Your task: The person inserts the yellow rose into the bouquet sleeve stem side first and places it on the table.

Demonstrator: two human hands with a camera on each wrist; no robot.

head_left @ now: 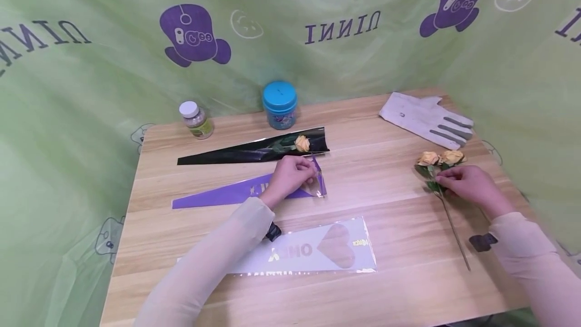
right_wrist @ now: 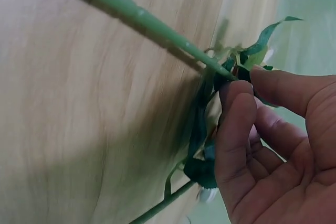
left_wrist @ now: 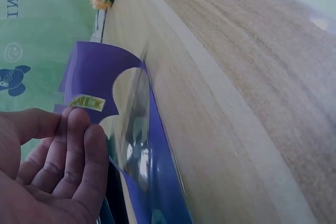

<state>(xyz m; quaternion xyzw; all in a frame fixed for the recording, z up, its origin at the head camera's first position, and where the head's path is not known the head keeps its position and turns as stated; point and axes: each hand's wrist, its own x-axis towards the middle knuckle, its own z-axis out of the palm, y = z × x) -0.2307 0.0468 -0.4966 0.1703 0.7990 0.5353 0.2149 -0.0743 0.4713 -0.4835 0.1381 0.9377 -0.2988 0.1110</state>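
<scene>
My left hand [head_left: 292, 174] pinches the wide end of a purple flower sleeve [head_left: 236, 191], lifting its edge; in the left wrist view thumb and fingertips meet at the purple film [left_wrist: 97, 74] beside a small yellow label [left_wrist: 88, 102]. At the table's right side, my right hand [head_left: 472, 185] pinches the green stem [right_wrist: 152, 27] of an artificial rose [head_left: 428, 159] just below its bloom. A second rose [head_left: 453, 157] lies beside it, its stem partly hidden under the hand. Behind the purple sleeve, a black sleeve [head_left: 227, 155] holds another rose [head_left: 302, 143].
A white sleeve with a heart window [head_left: 299, 254] lies near the front, partly under my left forearm. At the back stand a white-capped jar [head_left: 197, 122] and a blue tub [head_left: 280, 105]. A grey-white glove [head_left: 422, 117] lies at the back right of the wooden table [head_left: 386, 201].
</scene>
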